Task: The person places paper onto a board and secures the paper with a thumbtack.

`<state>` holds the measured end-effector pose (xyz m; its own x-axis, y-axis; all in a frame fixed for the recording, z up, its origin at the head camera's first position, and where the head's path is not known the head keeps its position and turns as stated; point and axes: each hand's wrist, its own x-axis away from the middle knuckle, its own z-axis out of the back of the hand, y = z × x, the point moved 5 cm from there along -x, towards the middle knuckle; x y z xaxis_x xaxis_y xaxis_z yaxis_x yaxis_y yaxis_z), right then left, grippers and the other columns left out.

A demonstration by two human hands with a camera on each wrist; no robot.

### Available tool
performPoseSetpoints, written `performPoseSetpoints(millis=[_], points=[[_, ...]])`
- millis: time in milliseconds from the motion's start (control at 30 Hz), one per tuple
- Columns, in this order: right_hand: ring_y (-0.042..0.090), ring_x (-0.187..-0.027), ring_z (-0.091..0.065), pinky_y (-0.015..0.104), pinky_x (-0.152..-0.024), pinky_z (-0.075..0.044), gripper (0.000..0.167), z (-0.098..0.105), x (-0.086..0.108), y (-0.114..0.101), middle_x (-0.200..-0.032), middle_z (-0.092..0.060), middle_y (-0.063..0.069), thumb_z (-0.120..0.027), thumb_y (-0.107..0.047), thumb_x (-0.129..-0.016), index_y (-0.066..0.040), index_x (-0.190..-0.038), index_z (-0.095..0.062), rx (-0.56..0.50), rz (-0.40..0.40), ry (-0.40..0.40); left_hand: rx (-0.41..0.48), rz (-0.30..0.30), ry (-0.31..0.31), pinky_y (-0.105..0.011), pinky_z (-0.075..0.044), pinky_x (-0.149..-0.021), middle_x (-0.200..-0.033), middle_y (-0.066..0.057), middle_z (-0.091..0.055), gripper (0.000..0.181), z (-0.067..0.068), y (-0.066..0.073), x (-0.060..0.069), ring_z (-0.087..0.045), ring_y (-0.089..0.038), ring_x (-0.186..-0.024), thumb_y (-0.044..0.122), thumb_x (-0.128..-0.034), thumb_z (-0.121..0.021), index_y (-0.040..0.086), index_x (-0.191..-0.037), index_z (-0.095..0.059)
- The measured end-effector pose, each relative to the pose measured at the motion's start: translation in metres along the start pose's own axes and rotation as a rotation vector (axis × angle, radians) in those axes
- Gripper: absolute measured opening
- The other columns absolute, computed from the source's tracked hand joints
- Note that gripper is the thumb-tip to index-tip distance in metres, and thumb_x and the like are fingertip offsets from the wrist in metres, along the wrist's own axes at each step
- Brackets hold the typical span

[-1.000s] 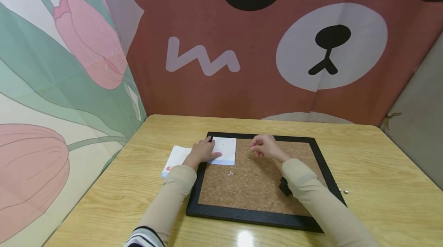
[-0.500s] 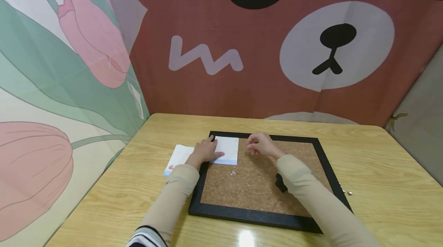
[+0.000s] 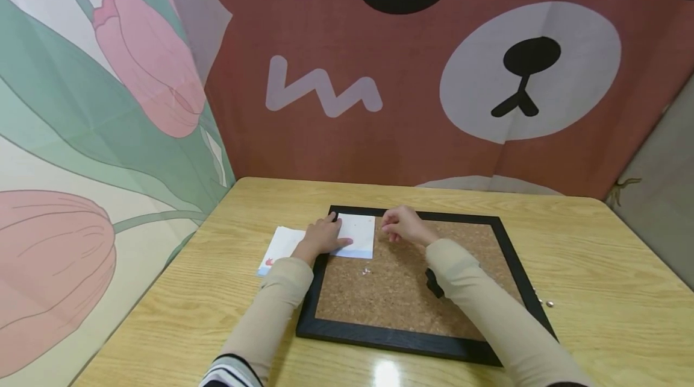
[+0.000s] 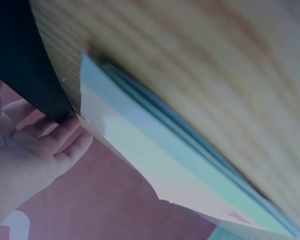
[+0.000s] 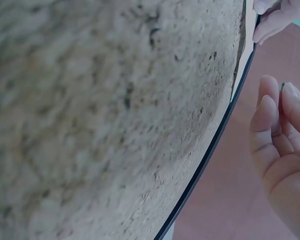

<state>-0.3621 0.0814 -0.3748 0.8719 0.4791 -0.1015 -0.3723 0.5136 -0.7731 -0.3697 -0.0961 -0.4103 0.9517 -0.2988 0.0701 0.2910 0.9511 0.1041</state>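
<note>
A white sheet of paper with a blue lower edge lies on the upper left of a black-framed cork board. My left hand rests across the sheet's left side and the board's frame, fingers spread. In the left wrist view, that hand's fingers reach along the black frame edge. My right hand hovers over the cork just right of the sheet. Its thumb and fingertips pinch a tiny thumbtack, which is mostly hidden by them.
More sheets with a small red print lie on the table left of the board. Small shiny bits sit on the cork below the sheet. Several small metal pieces lie right of the frame. A printed cloth hangs behind.
My right hand has moved left, closer to the sheet's right edge. My left hand keeps its place on the sheet. The head view has shifted slightly.
</note>
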Motion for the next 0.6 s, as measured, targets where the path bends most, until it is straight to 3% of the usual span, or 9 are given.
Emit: performPoseSetpoints(millis=[600], points=[[0.027, -0.053, -0.06, 0.033, -0.05, -0.05, 0.005, -0.011, -0.018, 0.0, -0.066, -0.062, 0.013, -0.06, 0.003, -0.082, 0.005, -0.078, -0.062, 0.045, -0.012, -0.015, -0.002, 0.014, -0.017, -0.05, -0.033, -0.093, -0.141, -0.016, -0.029, 0.068, 0.001, 0.0, 0.0, -0.036, -0.035, -0.122, 0.051, -0.0846, -0.051, 0.004, -0.133, -0.042]])
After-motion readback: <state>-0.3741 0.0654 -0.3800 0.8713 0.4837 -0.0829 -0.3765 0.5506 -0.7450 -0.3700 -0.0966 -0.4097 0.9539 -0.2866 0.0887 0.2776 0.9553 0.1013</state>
